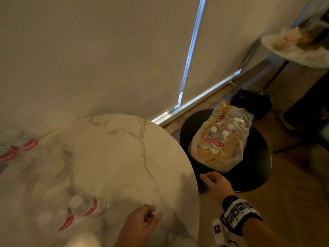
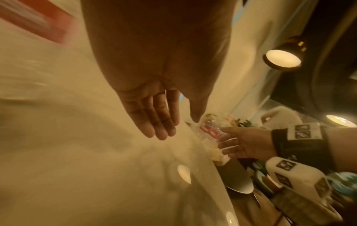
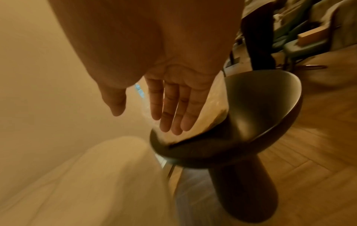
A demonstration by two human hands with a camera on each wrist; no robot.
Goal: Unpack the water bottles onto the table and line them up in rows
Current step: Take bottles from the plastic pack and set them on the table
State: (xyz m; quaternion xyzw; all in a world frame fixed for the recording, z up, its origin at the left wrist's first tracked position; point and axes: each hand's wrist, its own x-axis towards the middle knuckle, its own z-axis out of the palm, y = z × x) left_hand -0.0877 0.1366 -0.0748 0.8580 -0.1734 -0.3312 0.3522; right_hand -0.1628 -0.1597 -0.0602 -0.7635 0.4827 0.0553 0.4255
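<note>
A torn clear plastic pack with several red-labelled water bottles sits on a round black stool right of the table. My right hand hovers at the stool's near edge, just short of the pack, fingers straight and empty. My left hand hangs over the marble table near its front, fingers relaxed and holding nothing. Blurred bottles with red labels stand on the table at the front left and far left.
A beige wall and window blinds rise behind the table. A black bag lies on the wood floor behind the stool. Another round table with clutter stands at the far right, with a person's dark legs beside it.
</note>
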